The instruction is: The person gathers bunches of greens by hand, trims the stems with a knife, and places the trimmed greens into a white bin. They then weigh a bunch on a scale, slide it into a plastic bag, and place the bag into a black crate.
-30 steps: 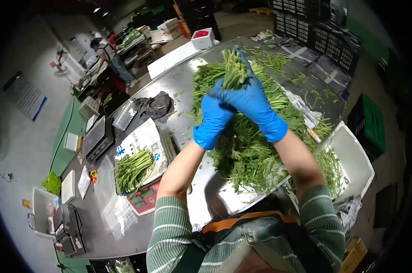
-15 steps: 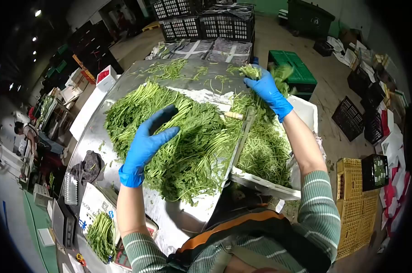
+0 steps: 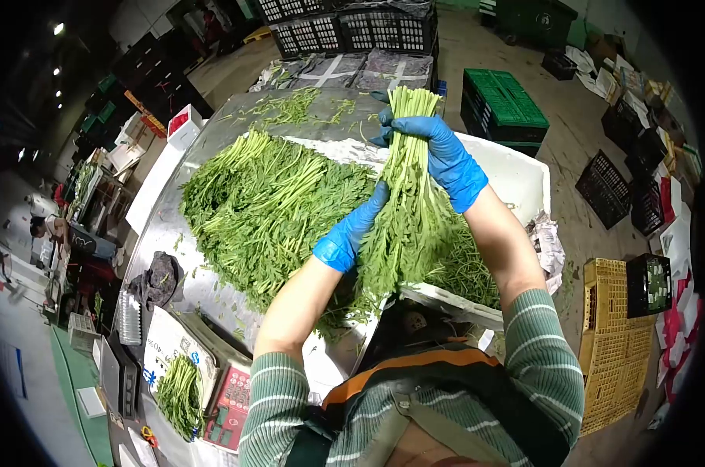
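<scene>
In the head view a bunch of leafy greens stands upright, pale cut stems at the top and feathery leaves below. My right hand, in a blue glove, is closed round its stems near the top. Lower down on the left side, my gloved left hand grips the same bunch, its thumb along the leaves and its other fingers hidden behind. Beside them a large pile of leafy greens covers the metal table. A white foam box with loose trimmings sits on the right.
Stem scraps lie at the table's far end. A dark cloth, a red-keyed scale and a smaller bunch are at the near left. Green crates and yellow crates stand on the floor; another person is far left.
My right hand has brought the bunch upright over the table's edge. My left hand has moved right from above the pile onto the bunch. The wooden-handled knife is now hidden.
</scene>
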A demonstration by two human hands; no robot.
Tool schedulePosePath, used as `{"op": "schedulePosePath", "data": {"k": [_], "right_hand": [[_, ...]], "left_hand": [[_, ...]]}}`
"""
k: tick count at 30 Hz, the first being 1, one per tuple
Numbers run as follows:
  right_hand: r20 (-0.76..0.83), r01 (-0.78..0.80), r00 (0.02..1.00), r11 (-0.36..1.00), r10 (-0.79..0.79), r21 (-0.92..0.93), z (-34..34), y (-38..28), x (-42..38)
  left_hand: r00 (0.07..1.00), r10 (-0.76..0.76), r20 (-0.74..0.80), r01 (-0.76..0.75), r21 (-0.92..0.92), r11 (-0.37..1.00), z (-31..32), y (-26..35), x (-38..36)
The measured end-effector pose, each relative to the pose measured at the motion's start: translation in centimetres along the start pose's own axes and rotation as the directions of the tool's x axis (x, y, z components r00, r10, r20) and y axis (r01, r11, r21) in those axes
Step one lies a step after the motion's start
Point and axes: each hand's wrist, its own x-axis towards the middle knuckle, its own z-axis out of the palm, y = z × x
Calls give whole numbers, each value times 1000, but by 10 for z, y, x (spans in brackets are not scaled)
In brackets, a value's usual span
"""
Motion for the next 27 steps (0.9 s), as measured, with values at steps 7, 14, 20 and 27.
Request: {"op": "schedulePosePath", "data": {"k": [7, 14, 20, 27], "right_hand": [[-66, -105, 993, 993, 101, -58, -15, 43, -17], [-196, 66, 980, 970, -19, 236, -40, 20, -13], [-189, 115, 980, 953, -63, 280, -40, 31, -8], [-158, 54, 987, 989, -32, 136, -33, 51, -20]], "left_hand": [[962, -24, -271, 95, 250, 964, 3, 14, -6], [968, -75, -241, 168, 393, 904, -71, -17, -45], [968, 101, -228, -126, -97, 987, -26, -30, -47], [913, 124, -388, -148, -33, 988, -27, -12, -46]]}}
